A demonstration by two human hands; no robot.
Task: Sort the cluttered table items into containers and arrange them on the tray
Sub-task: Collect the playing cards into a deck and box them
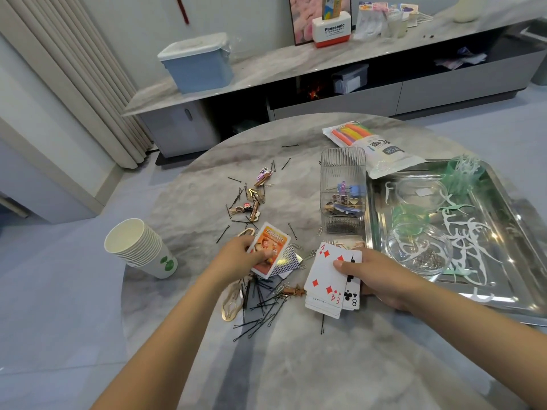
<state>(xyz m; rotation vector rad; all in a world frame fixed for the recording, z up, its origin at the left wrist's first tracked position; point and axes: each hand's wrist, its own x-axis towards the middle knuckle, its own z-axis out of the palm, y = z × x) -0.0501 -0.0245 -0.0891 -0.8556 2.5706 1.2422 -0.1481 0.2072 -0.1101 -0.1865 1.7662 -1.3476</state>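
So the right hand [374, 272] is gripping a fanned stack of white playing cards [333, 281], thumb pressed on the four of diamonds on top, with an eight of clubs peeking out behind. That stack sits just beside the near-left corner of the shiny rectangular metal tray [503, 309], which hangs close to the right edge of the round grey marble table [296, 365].

The left hand [241, 257] is pinching an orange picture-faced card box [268, 250], tilted, with a blue-backed card tucked under it. It's right over the messy pile of thin black bobby pins [262, 307], paper clips and a flat gold hair clip [232, 303].

A tall clear ribbed plastic container [343, 190] with clips inside stands touching the tray's left rim. On the tray sits a clear round glass bowl [418, 251] holding small metal bits, among white and green paper cutouts.

A stack of white paper cups [139, 247] leans at the table's left edge. The widest bare patch of table is the near part, between the two forearms.
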